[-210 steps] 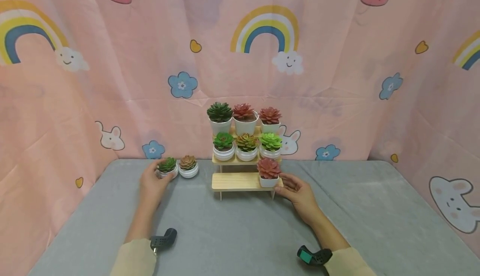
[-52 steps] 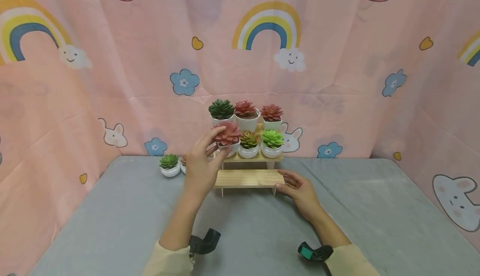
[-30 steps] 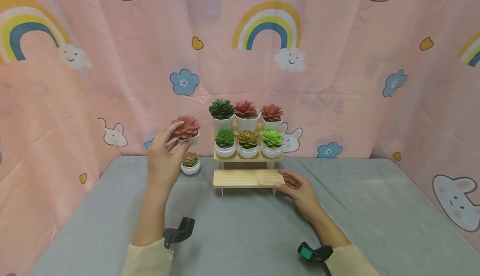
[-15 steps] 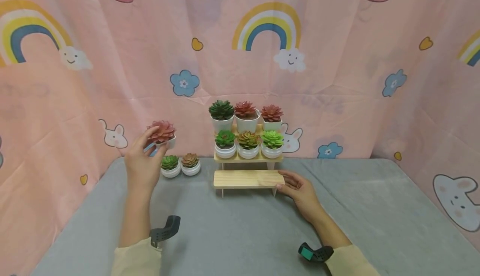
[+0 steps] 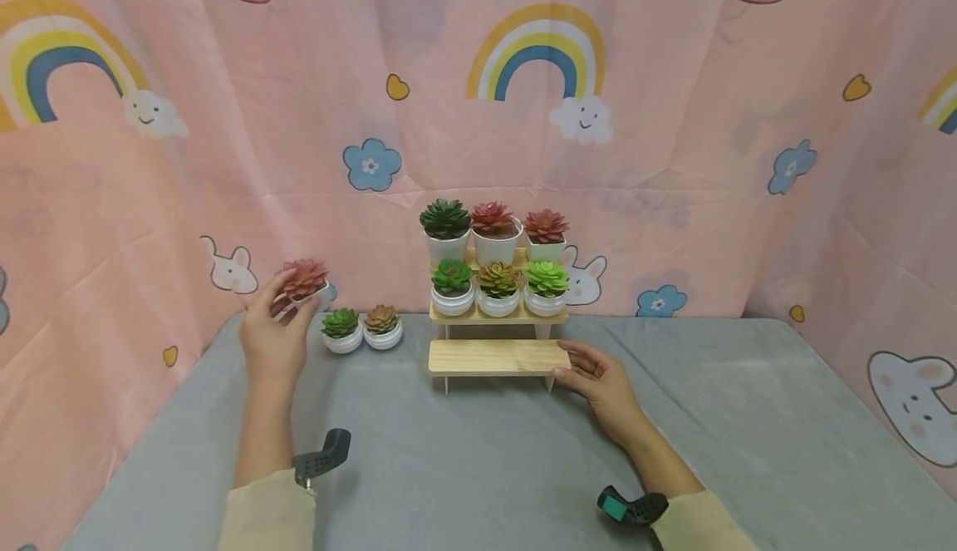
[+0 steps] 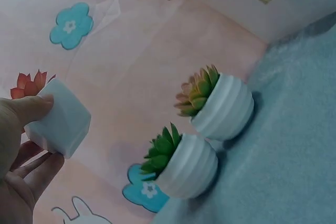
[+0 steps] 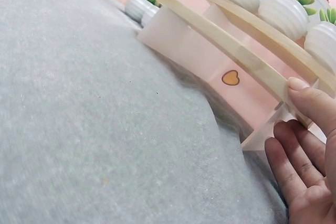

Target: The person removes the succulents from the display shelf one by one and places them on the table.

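My left hand (image 5: pixel 275 331) holds a potted red succulent (image 5: pixel 305 280) by its white square pot, raised at the table's left. In the left wrist view, the thumb presses one side of that pot (image 6: pixel 62 116) and fingers support it from below. Just right of the hand, a green succulent (image 5: pixel 341 331) and a brownish one (image 5: pixel 382 327) stand side by side on the table in round white pots. My right hand (image 5: pixel 601 385) grips the right end of the wooden plant stand's lowest shelf (image 5: pixel 493 357), thumb at its front edge. That shelf is bare.
On the stand's middle shelf sit three succulents in round white pots, among them a bright green one (image 5: pixel 547 281). Three more fill the top shelf, including a dark green one (image 5: pixel 445 223). A pink patterned curtain (image 5: pixel 673 77) hangs behind the grey table (image 5: pixel 463 468).
The red succulent has left the right end of the lowest shelf; my left hand carried it leftward past the stand and has lowered it slightly. My right hand stays at the shelf's end.
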A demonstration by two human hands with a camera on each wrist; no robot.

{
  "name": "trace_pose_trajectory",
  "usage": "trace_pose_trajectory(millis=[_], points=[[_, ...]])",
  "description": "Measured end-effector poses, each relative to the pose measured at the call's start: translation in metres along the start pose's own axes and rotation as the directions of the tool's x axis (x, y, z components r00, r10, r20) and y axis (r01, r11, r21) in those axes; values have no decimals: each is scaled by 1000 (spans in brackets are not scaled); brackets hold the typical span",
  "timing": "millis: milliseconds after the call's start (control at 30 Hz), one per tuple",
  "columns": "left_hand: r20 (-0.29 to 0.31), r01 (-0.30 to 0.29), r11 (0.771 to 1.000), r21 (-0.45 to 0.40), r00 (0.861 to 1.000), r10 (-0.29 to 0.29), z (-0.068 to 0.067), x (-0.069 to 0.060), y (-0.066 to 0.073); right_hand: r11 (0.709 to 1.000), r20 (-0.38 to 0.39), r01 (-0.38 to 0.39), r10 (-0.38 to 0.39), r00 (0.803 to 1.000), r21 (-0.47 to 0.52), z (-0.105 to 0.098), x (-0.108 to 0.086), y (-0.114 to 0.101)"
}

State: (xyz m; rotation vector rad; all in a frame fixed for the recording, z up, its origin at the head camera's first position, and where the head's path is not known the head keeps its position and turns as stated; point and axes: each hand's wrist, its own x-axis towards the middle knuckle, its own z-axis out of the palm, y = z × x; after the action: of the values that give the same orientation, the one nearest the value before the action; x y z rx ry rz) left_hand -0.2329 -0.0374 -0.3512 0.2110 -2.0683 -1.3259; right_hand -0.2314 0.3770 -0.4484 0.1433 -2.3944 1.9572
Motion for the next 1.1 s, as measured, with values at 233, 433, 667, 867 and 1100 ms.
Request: trace_pose_trajectory(millis=[233,433,667,867,1100], points=[[-60,79,996,-41,995,-81,-2,3,-11,1000,5,-9,9,1000,-10,-1,0,0],[-75,102,994,-27,992,-104,-2,2,-23,1000,1,-10,10,1000,-9,0,0,0],[-100,135,991,-23,986,-137,1,2,-36,1000,17,2,-2,1000,-3,-4,0,0],[-127,149,987,-52,980,-155,7,1,-51,1000,12,2,-2,1000,-22,-8,-2,0],[-133,169,984,-63,975,-176,10,-6,-70,1000,18,12,-12,1000,-11,-2,0,2]])
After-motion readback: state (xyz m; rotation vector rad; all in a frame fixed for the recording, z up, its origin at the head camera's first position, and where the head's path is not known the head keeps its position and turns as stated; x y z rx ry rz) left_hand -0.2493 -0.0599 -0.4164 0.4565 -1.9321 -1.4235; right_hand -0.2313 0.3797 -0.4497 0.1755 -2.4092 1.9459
